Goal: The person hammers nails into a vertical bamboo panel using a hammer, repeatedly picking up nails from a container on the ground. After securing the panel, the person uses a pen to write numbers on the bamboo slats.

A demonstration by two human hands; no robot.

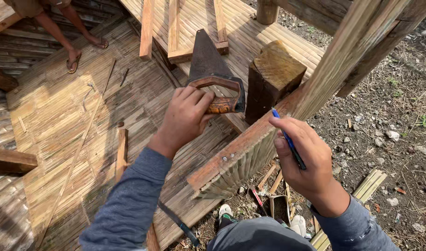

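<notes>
Left hand (pixel 187 114) wraps the wooden handle of a handsaw (pixel 212 74), fingers (pixel 201 100) closed around the grip. Saw blade is dark and rusty, points up and away over the bamboo-slat floor (pixel 59 121), tip near the planks (pixel 175 32) lying further back. Saw sits just left of a squared wooden block (pixel 273 76) standing upright on the platform edge.

Right hand (pixel 306 158) holds a blue pen (pixel 289 142), fingers pinched shut on it, tip up near the slanted bamboo post (pixel 347 56). Pen tip is close to the post's lower end, cannot tell if touching. Hand hovers over the reddish edge beam (pixel 241 148) that runs along the platform rim, slat ends showing under it.

Both arms in grey-blue long sleeves (pixel 129 204). Below, wearer's white shoe (pixel 225 211) on dirt ground (pixel 389 139) with stones and wood scraps. A dark strap or blade piece (pixel 178 223) lies on the floor edge near the left sleeve. Thin stick (pixel 78 148) lies diagonally across the floor. Short wood piece (pixel 122 151) beside it.

Top left, another person's legs (pixel 59 32) in sandals stand on the bamboo floor, well apart from the hands.
</notes>
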